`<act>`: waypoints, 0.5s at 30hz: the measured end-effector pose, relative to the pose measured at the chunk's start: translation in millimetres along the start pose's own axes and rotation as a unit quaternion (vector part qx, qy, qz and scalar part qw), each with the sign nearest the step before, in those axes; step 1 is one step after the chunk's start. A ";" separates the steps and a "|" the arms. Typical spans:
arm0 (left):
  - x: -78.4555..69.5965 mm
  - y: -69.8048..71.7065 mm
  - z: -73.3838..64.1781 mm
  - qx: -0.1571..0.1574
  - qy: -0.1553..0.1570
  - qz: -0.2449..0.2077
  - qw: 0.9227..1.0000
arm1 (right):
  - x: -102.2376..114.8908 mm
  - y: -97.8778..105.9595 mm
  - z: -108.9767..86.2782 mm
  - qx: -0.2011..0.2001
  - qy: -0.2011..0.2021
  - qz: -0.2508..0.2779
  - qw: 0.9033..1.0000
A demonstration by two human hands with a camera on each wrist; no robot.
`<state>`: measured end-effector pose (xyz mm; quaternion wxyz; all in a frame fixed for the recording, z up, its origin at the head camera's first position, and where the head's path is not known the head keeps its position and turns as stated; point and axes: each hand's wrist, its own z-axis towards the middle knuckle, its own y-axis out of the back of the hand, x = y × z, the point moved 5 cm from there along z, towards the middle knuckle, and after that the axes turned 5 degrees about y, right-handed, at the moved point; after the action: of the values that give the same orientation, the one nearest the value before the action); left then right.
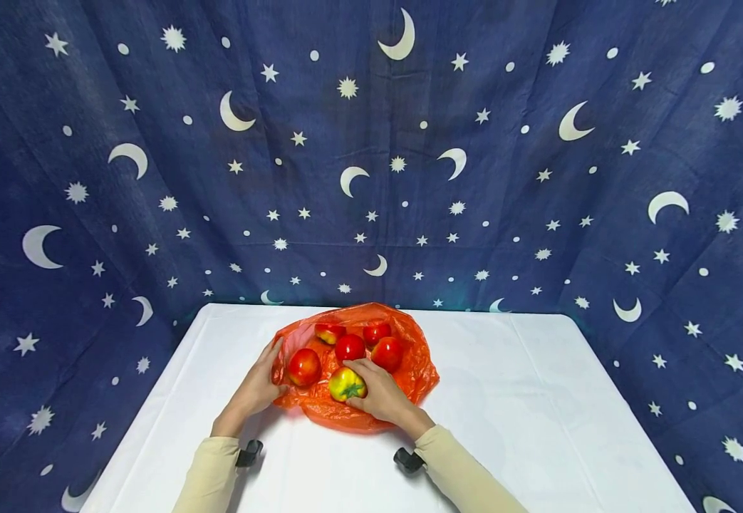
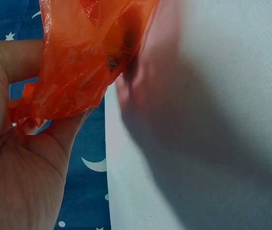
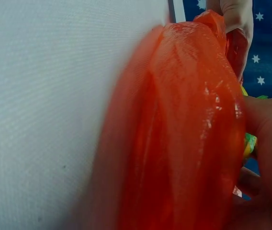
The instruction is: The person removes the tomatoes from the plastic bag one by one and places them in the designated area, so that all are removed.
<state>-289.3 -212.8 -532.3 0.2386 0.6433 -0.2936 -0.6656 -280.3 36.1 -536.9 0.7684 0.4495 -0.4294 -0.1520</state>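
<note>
A red-orange plastic bag (image 1: 424, 370) lies spread open on the white table, its near side bulging in the right wrist view. Several glossy red apples (image 1: 304, 367) sit inside it, some with yellow patches. At the bag's near side is a yellow bell pepper (image 1: 343, 382) with a green stem, and my right hand (image 1: 377, 390) grips it from the right, fingers over the top and thumb at the near side. My left hand (image 1: 256, 381) holds the bag's left edge; the thin plastic lies between thumb and fingers in the left wrist view, hiding some of the fingertips.
The white-covered table (image 1: 538, 413) extends to both sides of the bag. Behind and beside it hangs a dark blue cloth (image 1: 320, 185) with white moons and stars. Each wrist carries a small black camera mount (image 1: 408, 460).
</note>
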 end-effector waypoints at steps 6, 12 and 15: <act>0.1 -0.7 0.2 0.005 0.003 -0.001 1.000 | 3.0 4.4 -2.2 -0.005 -0.009 0.010 1.000; 1.4 -0.3 0.8 0.007 0.004 0.000 1.000 | 5.0 10.7 -3.3 -0.020 -0.002 0.035 0.999; 1.7 -0.7 0.7 0.007 0.000 0.000 1.000 | 4.7 13.9 -3.2 -0.028 0.002 0.040 0.999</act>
<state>-290.1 -213.5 -534.0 0.2342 0.6453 -0.2986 -0.6631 -277.1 42.6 -523.8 0.7870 0.4104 -0.4412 -0.1324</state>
